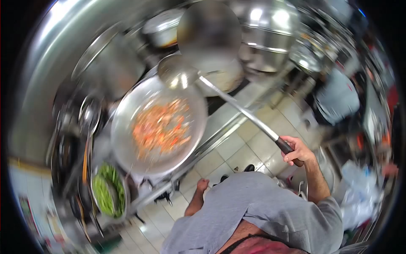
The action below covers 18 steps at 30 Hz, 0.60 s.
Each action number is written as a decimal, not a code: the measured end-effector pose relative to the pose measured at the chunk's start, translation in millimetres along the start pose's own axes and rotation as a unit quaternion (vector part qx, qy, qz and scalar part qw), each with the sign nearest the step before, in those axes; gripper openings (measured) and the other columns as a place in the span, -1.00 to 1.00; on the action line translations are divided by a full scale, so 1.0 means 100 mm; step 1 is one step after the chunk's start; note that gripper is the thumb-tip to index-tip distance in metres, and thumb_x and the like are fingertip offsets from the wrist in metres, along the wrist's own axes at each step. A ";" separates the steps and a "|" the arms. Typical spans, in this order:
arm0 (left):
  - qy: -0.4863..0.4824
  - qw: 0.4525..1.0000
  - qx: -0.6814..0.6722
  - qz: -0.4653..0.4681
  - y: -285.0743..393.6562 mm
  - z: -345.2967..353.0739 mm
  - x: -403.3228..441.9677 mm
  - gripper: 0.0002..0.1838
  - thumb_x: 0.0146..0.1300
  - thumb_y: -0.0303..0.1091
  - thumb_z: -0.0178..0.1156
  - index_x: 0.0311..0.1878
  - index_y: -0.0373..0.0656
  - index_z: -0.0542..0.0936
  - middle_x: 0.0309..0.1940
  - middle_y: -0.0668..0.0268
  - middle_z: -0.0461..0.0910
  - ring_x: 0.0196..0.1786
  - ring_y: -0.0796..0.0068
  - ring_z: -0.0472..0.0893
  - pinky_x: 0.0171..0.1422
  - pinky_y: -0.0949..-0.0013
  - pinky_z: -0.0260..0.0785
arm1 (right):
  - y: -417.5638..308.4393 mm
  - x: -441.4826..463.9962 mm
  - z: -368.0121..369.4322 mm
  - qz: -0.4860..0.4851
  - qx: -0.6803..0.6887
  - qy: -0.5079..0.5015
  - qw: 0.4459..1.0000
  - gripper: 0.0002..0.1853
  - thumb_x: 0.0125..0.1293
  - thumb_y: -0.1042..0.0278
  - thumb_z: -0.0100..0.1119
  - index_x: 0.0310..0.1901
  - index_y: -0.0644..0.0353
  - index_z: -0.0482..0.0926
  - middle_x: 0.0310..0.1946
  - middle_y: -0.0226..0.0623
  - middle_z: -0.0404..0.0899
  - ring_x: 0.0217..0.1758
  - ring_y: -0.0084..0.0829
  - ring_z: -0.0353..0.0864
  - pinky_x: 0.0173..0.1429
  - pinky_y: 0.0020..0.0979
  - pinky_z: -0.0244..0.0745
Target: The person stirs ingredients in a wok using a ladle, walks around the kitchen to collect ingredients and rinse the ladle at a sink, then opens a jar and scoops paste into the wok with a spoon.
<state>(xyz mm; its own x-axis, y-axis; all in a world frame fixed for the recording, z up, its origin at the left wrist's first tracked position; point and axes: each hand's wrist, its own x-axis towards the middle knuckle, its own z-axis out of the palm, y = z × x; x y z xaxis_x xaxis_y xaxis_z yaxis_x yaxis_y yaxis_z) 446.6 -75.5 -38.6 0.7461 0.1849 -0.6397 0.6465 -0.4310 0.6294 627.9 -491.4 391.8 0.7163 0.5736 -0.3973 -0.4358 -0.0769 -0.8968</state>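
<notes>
My right hand (297, 151) is wrapped round the dark handle of a long metal ladle (237, 106). The ladle's wide bowl hangs over the upper rim of a big metal wok (122, 148). Orange-red strips of food (160, 127) lie spread in the wok, smeared by motion. Down by my body, apart from the stove, my left hand (203, 184) is closed, and I see nothing in it.
A bowl of green vegetables (111, 190) sits below the wok. Ladles with wooden handles (88, 127) lie at left. A large pot (105, 63) and a stacked steamer (268, 38) stand behind. Another person (338, 95) is at right; a plastic bag (359, 194) is nearby.
</notes>
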 end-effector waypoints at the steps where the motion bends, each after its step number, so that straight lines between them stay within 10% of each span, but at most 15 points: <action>1: -0.066 0.995 0.058 0.042 0.12 0.02 0.16 -0.61 0.05 -0.06 0.11 -0.58 -0.25 0.52 -0.72 0.20 0.51 -0.56 0.43 0.54 -0.34 0.31 0.39 | 0.07 -0.21 -0.14 0.027 0.016 0.020 0.999 -0.25 -0.17 0.66 0.29 0.18 0.32 0.27 -0.57 -0.35 0.46 -0.64 -0.55 0.43 -0.56 -0.51 0.32; 5: -0.245 0.955 0.140 0.095 0.40 0.21 0.90 -0.57 0.07 -0.01 0.14 -0.52 -0.26 0.57 -0.68 0.17 0.53 -0.52 0.52 0.53 -0.32 0.33 0.37 | 0.22 -0.98 -0.47 0.073 -0.074 0.192 0.976 -0.51 -0.10 0.65 0.14 0.00 0.27 0.46 -0.50 -0.47 0.48 -0.49 -0.63 0.41 -0.38 -0.54 0.35; 7: -0.188 0.969 0.121 0.107 0.65 0.50 1.15 -0.54 0.11 0.04 0.16 -0.44 -0.28 0.60 -0.59 0.14 0.56 -0.43 0.56 0.54 -0.30 0.35 0.36 | 0.35 -1.32 -0.61 0.095 -0.076 0.203 0.972 -0.53 -0.11 0.64 0.18 -0.05 0.24 0.48 -0.53 -0.51 0.46 -0.52 -0.66 0.39 -0.43 -0.56 0.31; 12: -0.197 0.905 0.291 0.240 2.16 0.69 1.04 -0.61 0.19 -0.02 0.12 -0.33 -0.22 0.59 -0.43 0.04 0.58 -0.28 0.07 0.56 -0.13 0.19 0.40 | 0.73 -1.98 -0.80 0.115 0.025 0.267 0.957 -0.50 -0.09 0.52 0.32 -0.02 0.22 0.46 -0.62 -0.53 0.41 -0.66 -0.70 0.33 -0.54 -0.60 0.23; 16: -0.238 0.734 0.454 0.445 2.78 1.20 1.63 -0.69 0.18 -0.13 0.14 -0.36 -0.23 0.55 -0.51 0.13 0.56 -0.40 0.27 0.56 -0.27 0.26 0.42 | 0.97 -2.07 -0.93 0.137 0.073 0.346 0.925 -0.48 -0.03 0.56 0.34 0.02 0.25 0.42 -0.59 -0.51 0.43 -0.66 -0.69 0.34 -0.59 -0.58 0.23; 18: -0.260 0.945 0.176 0.096 3.21 1.43 1.69 -0.78 0.16 -0.24 0.16 -0.39 -0.23 0.51 -0.58 0.29 0.50 -0.49 0.51 0.50 -0.44 0.38 0.39 | 1.24 -1.94 -1.01 0.127 0.153 0.397 0.896 -0.48 -0.04 0.56 0.34 0.02 0.30 0.39 -0.61 -0.49 0.44 -0.68 -0.66 0.35 -0.61 -0.56 0.23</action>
<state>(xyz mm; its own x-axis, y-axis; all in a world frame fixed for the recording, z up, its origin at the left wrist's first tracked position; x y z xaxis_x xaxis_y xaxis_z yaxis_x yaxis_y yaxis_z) 758.0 -308.9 -7.7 0.6056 -0.3454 -0.7169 0.3472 -0.6959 0.6286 489.8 -695.0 337.8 0.6814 -0.2007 -0.7038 -0.6821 0.1745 -0.7102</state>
